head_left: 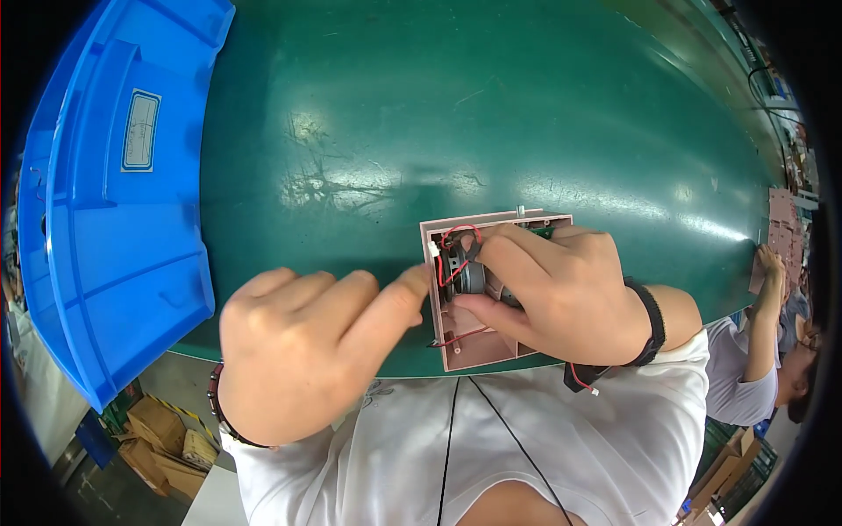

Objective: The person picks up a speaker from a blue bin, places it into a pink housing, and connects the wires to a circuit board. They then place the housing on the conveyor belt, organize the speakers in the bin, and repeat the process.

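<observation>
A pink plastic housing (491, 347), open at the top, lies at the near edge of the table. Inside its left part sits a round dark speaker (471, 273) with a metal rim. A red wire (462, 230) loops over it, and a white plug (433, 249) rests by the left wall. My right hand (561, 285) reaches into the housing, thumb and forefinger closed on the speaker. My left hand (307, 337) is closed beside the left wall, its thumb side at that wall; whatever its fingers hold is hidden.
A large blue bin (149, 210) stands along the left of the green table (395, 105). Below my right wrist hangs a black part with a wire (583, 377). At the far right, another person's hand (772, 267) is at pink parts (783, 223). Cardboard boxes (162, 438) stand below left.
</observation>
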A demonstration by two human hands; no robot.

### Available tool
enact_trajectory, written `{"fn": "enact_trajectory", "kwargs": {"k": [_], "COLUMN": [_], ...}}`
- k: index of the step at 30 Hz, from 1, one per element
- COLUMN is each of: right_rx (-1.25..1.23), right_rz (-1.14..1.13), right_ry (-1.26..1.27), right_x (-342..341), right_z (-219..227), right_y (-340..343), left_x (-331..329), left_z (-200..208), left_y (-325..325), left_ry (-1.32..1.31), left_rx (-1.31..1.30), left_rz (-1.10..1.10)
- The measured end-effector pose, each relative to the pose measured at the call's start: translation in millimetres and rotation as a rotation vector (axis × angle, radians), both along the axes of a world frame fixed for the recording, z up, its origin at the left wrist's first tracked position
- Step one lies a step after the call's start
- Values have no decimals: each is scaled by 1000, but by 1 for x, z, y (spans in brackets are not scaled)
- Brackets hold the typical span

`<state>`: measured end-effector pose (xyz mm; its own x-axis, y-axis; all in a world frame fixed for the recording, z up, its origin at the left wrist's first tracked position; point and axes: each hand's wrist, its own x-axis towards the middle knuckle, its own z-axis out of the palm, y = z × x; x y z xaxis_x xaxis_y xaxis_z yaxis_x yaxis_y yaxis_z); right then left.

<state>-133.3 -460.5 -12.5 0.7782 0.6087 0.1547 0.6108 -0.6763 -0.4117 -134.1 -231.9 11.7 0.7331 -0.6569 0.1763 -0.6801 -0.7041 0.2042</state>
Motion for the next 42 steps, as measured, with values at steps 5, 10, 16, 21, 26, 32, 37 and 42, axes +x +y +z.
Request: {"fn": "enact_trajectory", "kwargs": {"k": [5,10,16,21,26,32,37,42], "right_rx": [49,63,41,57,1,-62,-147,-114], "right_rz": [6,-29,-30,-24,-18,-2,-7,-58], "right_ry": [-20,-78,-66,-82,-142,-221,-151,-134], "right_x": [2,-4,-5,-5,-8,-10,-10,-16], "right_z": [0,-2,-2,-2,2,4,5,7], "right_y": [-1,2,0,1,2,4,7,13], "left_x": [-3,-6,-6,-7,-7,-8,-10,-12], "left_z": [-2,2,1,5,4,3,3,1], "left_y": [-4,-5,-2,-2,3,2,-1,1], "left_ry": [38,52,66,70,77,77,66,57], "left_rx": [61,131,168,181,197,183,190,189], "left_rz": [-63,-76,-85,-86,-125,-122,-85,-89]}}
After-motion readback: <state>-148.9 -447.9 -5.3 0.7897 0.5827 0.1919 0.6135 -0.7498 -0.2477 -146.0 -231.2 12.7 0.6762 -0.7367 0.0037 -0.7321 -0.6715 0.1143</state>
